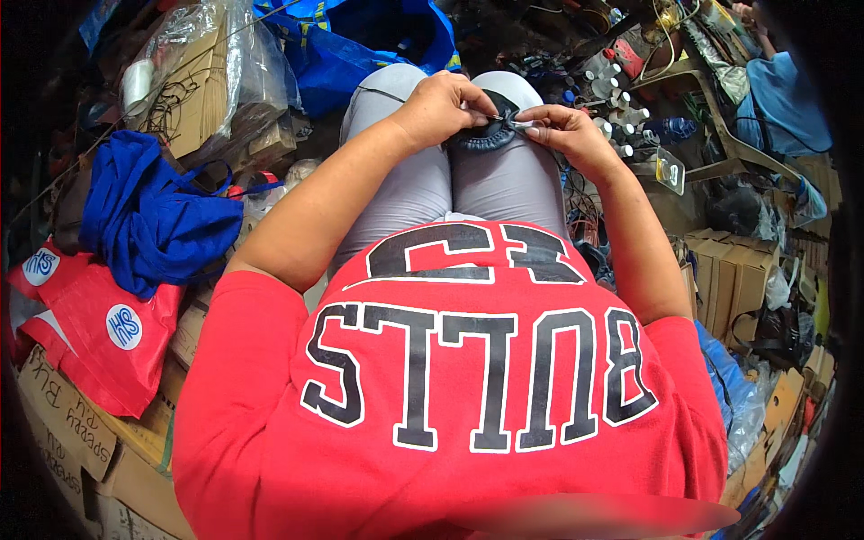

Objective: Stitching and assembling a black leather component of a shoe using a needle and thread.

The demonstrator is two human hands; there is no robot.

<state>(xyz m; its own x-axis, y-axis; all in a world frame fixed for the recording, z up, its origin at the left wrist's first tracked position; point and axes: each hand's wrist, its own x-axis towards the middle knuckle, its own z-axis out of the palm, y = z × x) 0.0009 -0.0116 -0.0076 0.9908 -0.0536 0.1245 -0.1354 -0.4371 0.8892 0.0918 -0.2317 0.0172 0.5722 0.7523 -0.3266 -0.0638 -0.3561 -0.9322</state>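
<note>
On my lap, over the right thigh, lies a dark piece with a curved, gathered rim [490,140]; its exact kind I cannot make out. My left hand [443,108] is closed in a pinch at its upper left edge, near a thin light strand or needle too small to name. From the other side, my right hand [567,135] pinches the right edge of the dark piece between thumb and fingers. The two sets of fingertips are close together, a short gap apart. A thin dark cord crosses my left knee beside the left hand.
Beyond my knees sits a large blue bag [360,36]. Several small bottles [621,112] cluster at the right, near light-blue cloth [783,103]. To the left are plastic-wrapped cardboard [193,90], blue fabric [153,211] and a red bag [99,324]. Cardboard boxes [733,274] stand right.
</note>
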